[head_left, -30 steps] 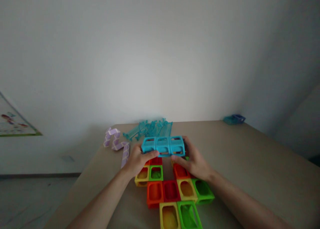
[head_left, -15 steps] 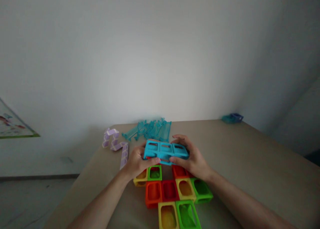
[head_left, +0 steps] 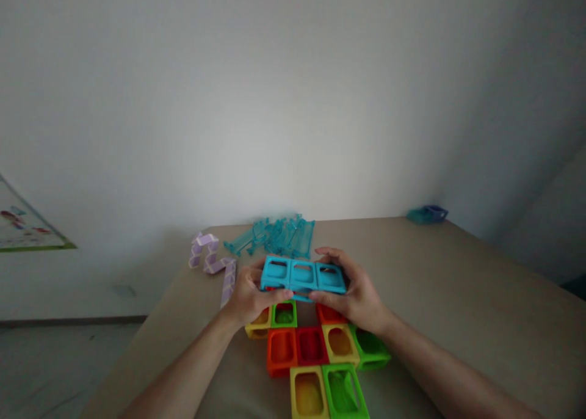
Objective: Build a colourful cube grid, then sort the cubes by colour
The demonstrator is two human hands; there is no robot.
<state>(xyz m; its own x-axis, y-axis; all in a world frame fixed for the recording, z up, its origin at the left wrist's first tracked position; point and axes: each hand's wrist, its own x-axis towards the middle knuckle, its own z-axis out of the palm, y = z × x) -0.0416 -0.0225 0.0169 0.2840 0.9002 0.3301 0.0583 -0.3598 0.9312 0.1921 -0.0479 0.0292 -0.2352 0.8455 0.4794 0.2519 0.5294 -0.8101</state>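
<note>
Between my two hands is a row of three joined blue plastic block frames [head_left: 303, 273], held above the table. My left hand [head_left: 251, 292] grips its left end, thumb along the near edge. On the other end, my right hand [head_left: 350, 284] has its thumb on the near edge, with the fingers curled behind. Just below lie joined hollow blocks: a red block [head_left: 312, 346], an orange block [head_left: 281, 349], a yellow block [head_left: 309, 393] and a green block [head_left: 345, 389], among several others. The blue piece and my hands hide the far part of this group.
Behind my hands lies a heap of clear teal plastic parts [head_left: 279, 236]. A purple and white folding snake toy [head_left: 213, 261] rests at the table's left edge. In the far right corner sits a small dark blue and teal item [head_left: 428, 214]. A wall [head_left: 293, 101] rises behind the table [head_left: 458, 297].
The blue piece has tilted slightly in my hands, and its left end has shifted a little left. Both hands keep their hold. The blocks below look the same.
</note>
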